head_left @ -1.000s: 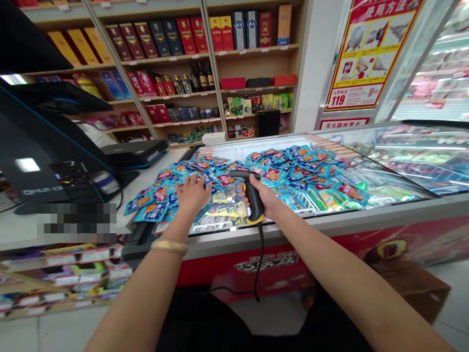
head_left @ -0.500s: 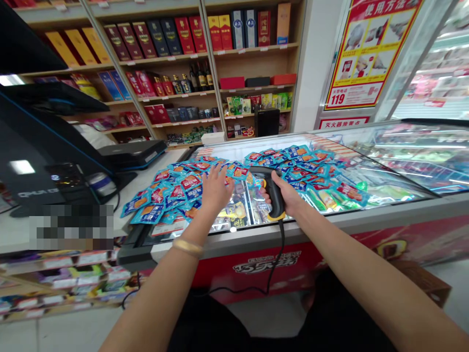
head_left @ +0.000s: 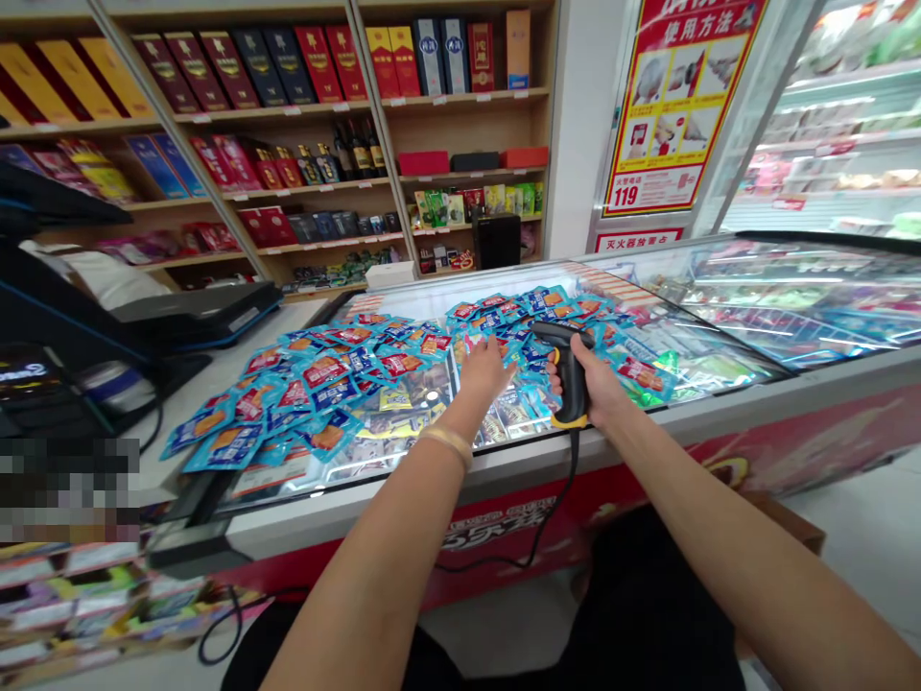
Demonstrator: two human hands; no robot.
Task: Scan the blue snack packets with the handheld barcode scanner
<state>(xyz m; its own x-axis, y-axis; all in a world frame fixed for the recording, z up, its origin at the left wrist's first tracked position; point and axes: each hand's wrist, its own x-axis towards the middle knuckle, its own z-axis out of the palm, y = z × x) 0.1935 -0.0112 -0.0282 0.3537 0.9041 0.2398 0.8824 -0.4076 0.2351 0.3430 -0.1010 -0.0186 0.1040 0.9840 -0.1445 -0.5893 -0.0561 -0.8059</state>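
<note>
My right hand [head_left: 591, 379] is wrapped round the handle of a black and yellow barcode scanner [head_left: 572, 379], held upright above the glass freezer top with its head pointing left. To its left, my left hand [head_left: 485, 369] reaches over the near edge of the right-hand pile of blue snack packets [head_left: 551, 299]. Its fingers look stretched out and apart, and the fingertips partly cover a packet there. A second, larger pile of the same snack packets [head_left: 323, 369] spreads over the left end of the glass.
The chest freezer [head_left: 532, 465] stretches off to the right. On the left are a counter with a dark checkout terminal [head_left: 43, 336] and a flat black device [head_left: 198, 312]. The scanner's cable [head_left: 554, 518] hangs down the freezer front. Shelves of boxed bottles [head_left: 317, 110] stand behind.
My left hand has moved right, from the left pile to the right pile. The scanner has shifted slightly right in my right hand. The view has turned and things appear further left.
</note>
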